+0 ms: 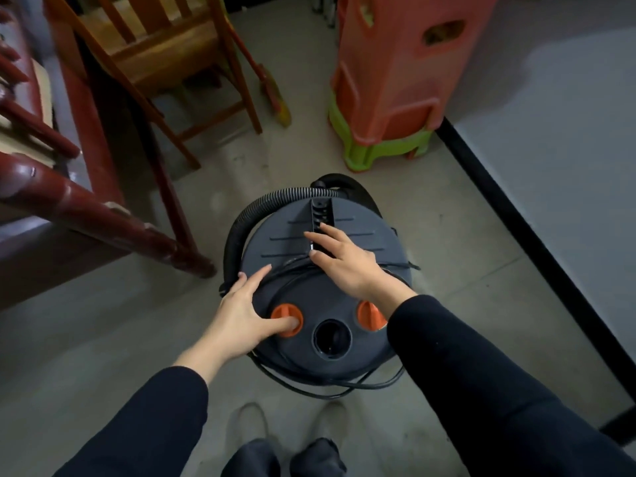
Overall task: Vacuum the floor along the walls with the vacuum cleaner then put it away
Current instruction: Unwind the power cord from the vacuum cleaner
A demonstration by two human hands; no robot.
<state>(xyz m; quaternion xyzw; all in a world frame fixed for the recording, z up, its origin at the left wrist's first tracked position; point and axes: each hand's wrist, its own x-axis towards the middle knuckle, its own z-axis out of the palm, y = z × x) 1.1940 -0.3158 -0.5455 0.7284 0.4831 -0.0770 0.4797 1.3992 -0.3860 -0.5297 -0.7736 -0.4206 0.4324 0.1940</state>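
Vacuum cleaner (pixel 323 277) lies under both spread-fingered hands, left hand (pixel 241 315) and right hand (pixel 344 263).

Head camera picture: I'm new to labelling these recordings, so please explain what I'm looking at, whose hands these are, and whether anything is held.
The camera sits on a person's head, looking down, so you see their own arms. Below stands a round dark vacuum cleaner on the floor, its hose curled round it, its cord looped around it. The left hand lies flat on top of it, thumb on an orange knob; the right hand rests open across the top handle. Nothing is gripped. Behind: stacked plastic stools, a wooden chair, a broom.
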